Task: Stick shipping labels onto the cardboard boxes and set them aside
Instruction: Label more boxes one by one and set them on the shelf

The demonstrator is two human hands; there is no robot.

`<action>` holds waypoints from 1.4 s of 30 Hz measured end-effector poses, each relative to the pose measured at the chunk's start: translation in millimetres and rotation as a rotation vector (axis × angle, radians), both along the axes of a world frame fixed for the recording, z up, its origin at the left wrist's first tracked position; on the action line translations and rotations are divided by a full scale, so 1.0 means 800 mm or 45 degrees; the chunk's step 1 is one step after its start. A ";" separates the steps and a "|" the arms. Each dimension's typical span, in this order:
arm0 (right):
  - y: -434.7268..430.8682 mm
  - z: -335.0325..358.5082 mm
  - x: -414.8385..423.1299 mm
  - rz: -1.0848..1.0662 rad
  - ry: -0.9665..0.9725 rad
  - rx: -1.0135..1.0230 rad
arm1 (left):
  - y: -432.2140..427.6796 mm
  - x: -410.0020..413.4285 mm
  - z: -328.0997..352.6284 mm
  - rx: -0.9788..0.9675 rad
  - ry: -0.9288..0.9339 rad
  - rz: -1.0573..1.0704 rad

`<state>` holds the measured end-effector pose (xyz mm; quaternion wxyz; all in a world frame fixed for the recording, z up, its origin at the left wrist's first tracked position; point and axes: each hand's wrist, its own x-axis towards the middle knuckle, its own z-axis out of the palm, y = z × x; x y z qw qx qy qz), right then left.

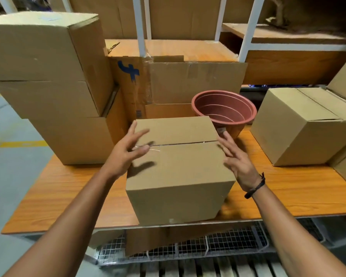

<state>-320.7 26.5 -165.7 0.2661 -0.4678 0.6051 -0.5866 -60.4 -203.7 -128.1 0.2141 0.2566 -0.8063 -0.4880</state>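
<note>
Orange wood table [58, 192], shelving behind. Stacked boxes [48, 86] at 10 o'clock. Left hand [126, 154] spread wide, holding nothing, over left edge of centre box [180, 176], at 6 o'clock by table's near edge. Right hand [238, 162] straight-fingered, empty, at its right edge. Terracotta pot [224, 108] at 1 o'clock; side box [294, 124] at 3

A reddish-brown plant pot [224, 110] rests on the orange wooden table [68, 192].
</note>
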 end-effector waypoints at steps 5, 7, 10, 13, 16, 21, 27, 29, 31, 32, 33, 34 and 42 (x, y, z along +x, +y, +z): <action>0.004 0.029 0.011 0.014 0.179 0.217 | 0.005 0.014 -0.023 -0.145 -0.120 -0.112; 0.001 0.039 0.013 0.045 0.246 0.307 | 0.014 0.010 -0.022 -0.254 -0.079 -0.155; 0.018 0.048 0.010 0.002 0.332 0.404 | 0.030 0.004 -0.015 -0.300 -0.043 -0.183; 0.063 0.047 0.008 -0.084 0.373 0.460 | 0.056 -0.012 -0.013 -0.370 -0.082 -0.263; 0.121 0.046 -0.004 -0.183 0.374 0.482 | 0.097 -0.044 -0.009 -0.421 -0.112 -0.359; 0.227 0.054 -0.054 -0.270 0.344 0.530 | 0.176 -0.123 -0.012 -0.421 -0.111 -0.523; 0.325 0.079 -0.166 -0.348 0.396 0.726 | 0.284 -0.254 -0.012 -0.436 -0.102 -0.554; 0.349 0.084 -0.209 -0.394 0.439 0.808 | 0.318 -0.297 -0.018 -0.450 -0.136 -0.565; 0.369 0.084 -0.248 -0.441 0.521 0.929 | 0.351 -0.333 -0.024 -0.468 -0.166 -0.550; 0.377 0.083 -0.265 -0.455 0.562 0.982 | 0.366 -0.349 -0.026 -0.486 -0.174 -0.540; 0.385 0.081 -0.279 -0.462 0.597 1.013 | 0.380 -0.363 -0.027 -0.513 -0.180 -0.532; 0.392 0.080 -0.293 -0.468 0.626 1.028 | 0.391 -0.376 -0.028 -0.542 -0.181 -0.527; 0.415 0.087 -0.377 -0.570 0.747 1.137 | 0.437 -0.458 -0.034 -0.761 -0.195 -0.591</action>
